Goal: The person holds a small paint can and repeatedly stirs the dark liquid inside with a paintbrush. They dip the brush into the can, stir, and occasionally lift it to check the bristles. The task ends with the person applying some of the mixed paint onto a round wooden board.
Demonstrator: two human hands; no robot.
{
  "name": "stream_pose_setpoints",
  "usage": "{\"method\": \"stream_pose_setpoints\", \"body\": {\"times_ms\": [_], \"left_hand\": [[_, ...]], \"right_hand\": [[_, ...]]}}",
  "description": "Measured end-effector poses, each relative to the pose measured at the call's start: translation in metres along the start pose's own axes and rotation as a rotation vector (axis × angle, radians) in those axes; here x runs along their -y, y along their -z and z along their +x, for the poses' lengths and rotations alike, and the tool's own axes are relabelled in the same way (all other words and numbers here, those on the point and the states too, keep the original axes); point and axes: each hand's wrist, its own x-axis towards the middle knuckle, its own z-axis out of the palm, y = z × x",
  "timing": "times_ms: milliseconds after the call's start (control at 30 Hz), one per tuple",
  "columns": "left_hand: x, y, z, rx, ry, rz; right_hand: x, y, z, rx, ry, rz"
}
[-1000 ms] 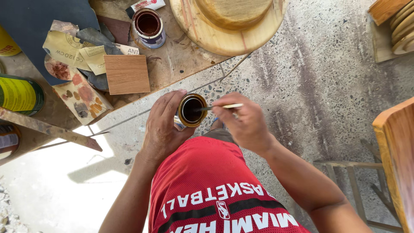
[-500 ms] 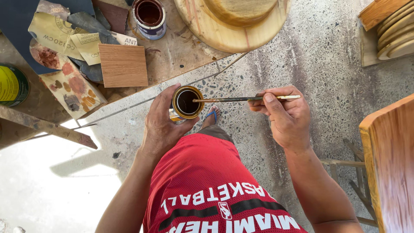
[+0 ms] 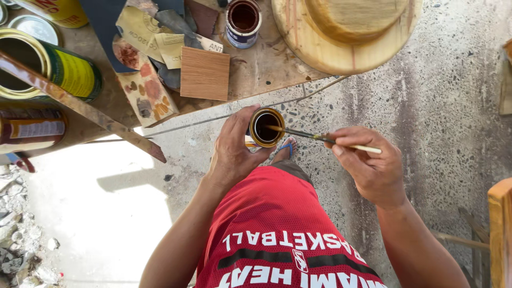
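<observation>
We held a small open tin [image 3: 265,127] of dark stain in our left hand [image 3: 233,152], fingers wrapped around its side, above the concrete floor [image 3: 426,106] and just off the edge of the worktop [image 3: 266,66]. Our right hand [image 3: 370,168] pinched a thin brush [image 3: 320,137] between thumb and fingertips. The brush lay nearly level, its long axis running from the right hand leftward, bristle tip resting over the tin's mouth, so the tin sat directly left of the brush hand, with a square wood sample [image 3: 205,73] farther off on the worktop.
</observation>
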Motion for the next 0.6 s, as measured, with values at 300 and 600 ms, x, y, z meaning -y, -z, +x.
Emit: {"method": "stream_pose_setpoints", "body": {"times_ms": [300,600], "left_hand": [[0.011,0.006,-0.014,-0.033,0.074,0.033],[0.034,0.004,-0.048,-0.105,0.079,0.059]], "right_hand": [[-0.005,0.024,0.000,0.035,0.007,0.068],[-0.040,-0.022,-0.001,-0.129,-0.112,0.276]]}}
